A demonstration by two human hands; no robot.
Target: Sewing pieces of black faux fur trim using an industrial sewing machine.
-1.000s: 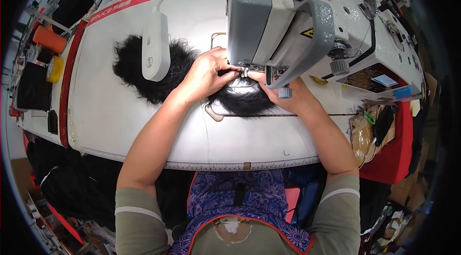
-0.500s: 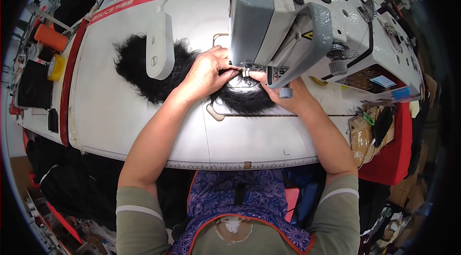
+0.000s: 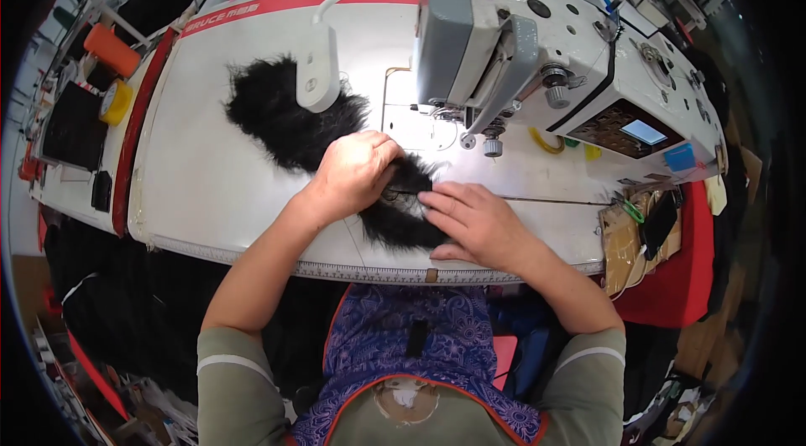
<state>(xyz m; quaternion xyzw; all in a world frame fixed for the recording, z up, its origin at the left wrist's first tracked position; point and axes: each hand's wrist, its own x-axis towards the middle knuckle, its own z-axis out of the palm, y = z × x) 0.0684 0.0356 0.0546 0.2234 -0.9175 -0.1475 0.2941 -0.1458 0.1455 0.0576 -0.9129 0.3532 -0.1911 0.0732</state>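
A strip of long-haired black fur fabric (image 3: 281, 118) lies across the white sewing table (image 3: 218, 202), in front and to the left of the sewing machine (image 3: 457, 18). My left hand (image 3: 357, 173) is closed on the fabric near its middle, fingers curled under and partly hidden. At the strip's right end rests my right hand (image 3: 478, 223), its fingers stretched out against the fur and the thumb apart below. Between the hands the fabric shows a thin, sparse patch. The presser foot (image 3: 453, 114) is beyond both hands, with no fur under it.
A white lamp (image 3: 317, 68) on a bent neck hangs over the fur's far part. Along the table's near edge runs a measuring tape (image 3: 378, 273). A phone (image 3: 659, 223) and green-handled snips (image 3: 631, 209) lie on brown packaging at right. Yellow tape (image 3: 113, 102) sits far left.
Both hands and the fur have come away from the presser foot toward me. The right hand has left the needle area and its fingers now lie stretched on the fur. The view has shifted slightly.
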